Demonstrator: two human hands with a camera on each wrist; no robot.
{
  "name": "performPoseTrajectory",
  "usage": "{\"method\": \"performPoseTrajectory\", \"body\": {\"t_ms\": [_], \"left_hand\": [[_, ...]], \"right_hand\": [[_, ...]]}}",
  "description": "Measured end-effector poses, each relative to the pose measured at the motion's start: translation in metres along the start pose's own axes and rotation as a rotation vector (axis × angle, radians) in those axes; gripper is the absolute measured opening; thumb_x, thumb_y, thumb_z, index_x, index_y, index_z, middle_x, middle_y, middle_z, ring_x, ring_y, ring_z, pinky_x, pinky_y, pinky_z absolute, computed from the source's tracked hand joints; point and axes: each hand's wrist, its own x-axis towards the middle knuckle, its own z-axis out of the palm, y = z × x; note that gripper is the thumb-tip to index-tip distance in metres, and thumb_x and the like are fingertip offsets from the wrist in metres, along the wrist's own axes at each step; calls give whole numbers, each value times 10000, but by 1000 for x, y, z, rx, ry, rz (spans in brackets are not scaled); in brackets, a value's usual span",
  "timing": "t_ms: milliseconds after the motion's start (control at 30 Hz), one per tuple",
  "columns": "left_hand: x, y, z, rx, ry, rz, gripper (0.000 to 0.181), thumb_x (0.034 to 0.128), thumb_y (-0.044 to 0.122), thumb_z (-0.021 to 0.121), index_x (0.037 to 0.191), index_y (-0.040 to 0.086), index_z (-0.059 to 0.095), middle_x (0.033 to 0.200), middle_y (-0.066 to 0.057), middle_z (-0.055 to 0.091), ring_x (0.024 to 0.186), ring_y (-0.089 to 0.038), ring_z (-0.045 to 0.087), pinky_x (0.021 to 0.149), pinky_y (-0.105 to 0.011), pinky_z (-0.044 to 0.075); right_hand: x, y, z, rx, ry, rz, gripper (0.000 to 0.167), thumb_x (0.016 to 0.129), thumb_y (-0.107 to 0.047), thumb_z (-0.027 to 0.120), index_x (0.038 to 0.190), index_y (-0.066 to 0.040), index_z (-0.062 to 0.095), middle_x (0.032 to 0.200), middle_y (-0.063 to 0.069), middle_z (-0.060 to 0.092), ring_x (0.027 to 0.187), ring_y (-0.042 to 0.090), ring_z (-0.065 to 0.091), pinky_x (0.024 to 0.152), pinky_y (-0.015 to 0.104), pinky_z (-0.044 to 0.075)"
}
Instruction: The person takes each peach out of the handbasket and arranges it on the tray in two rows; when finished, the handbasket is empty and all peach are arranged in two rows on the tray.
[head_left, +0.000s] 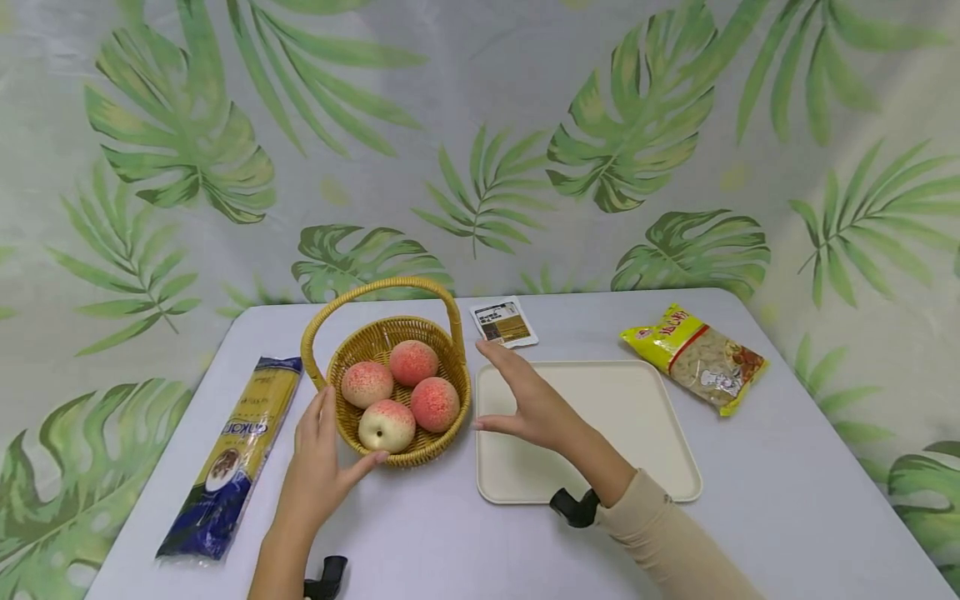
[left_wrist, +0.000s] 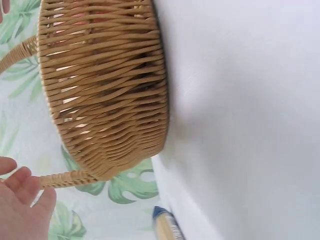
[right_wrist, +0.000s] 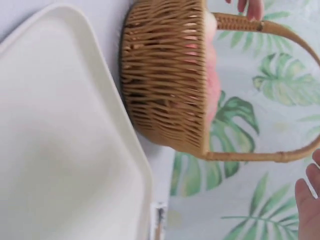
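Observation:
A yellow wicker basket (head_left: 347, 442) with a tall arched handle stands on the table, holding several pink and cream peaches (head_left: 413, 363). At its left front, my left hand (head_left: 321, 467) has its fingers extended beside the foot of the handle and its thumb by the front rim; whether they touch cannot be told. In the left wrist view, that hand (left_wrist: 22, 200) is partly cut off near the handle. My right hand (head_left: 528, 400) is apart from the basket's right side, thumb and fingers spread, above the edge of the cream tray (head_left: 585, 467). It holds nothing.
Left of the basket lies a blue and yellow pack of spaghetti (head_left: 232, 458). Behind the tray is a small white and brown packet (head_left: 505, 322). A yellow printed food bag (head_left: 697, 357) lies at the right. A leaf-patterned curtain (head_left: 480, 125) hangs behind the table.

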Motion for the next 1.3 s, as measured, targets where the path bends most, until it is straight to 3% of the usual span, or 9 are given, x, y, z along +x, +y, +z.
{"method": "performPoseTrajectory", "body": {"t_ms": [133,533,900,1300], "left_hand": [[-6,-4,9,-68,-17,-102,1073,678,389,768,1420,-20,110,1362,-268,193,1236,-439,206,934,-586,266],[-14,-7,22,-171,-67,-259,1007,732,382,730,1395,-70,122,1298,-276,191,1207,-413,265,944,-542,295],[-15,-8,24,-211,-100,-288,967,754,366,713,1386,-80,132,1311,-270,154,1208,-425,256,933,-554,300],[-14,-4,22,-233,-132,-323,978,766,389,695,1394,-74,105,1341,-273,119,1231,-435,222,953,-552,277]], "right_hand": [[5,8,18,57,-15,74,899,715,-322,757,1412,-70,249,1425,90,286,1297,214,248,1023,396,252],[15,23,52,98,-63,174,858,706,-323,757,1387,-58,307,1388,100,350,1264,218,316,1014,339,275],[23,28,62,95,-126,210,837,711,-302,761,1369,-22,326,1369,133,370,1256,255,326,1019,348,265],[45,27,62,36,-299,251,789,704,-295,771,1343,-38,385,1319,124,430,1211,231,387,993,333,308]]}}
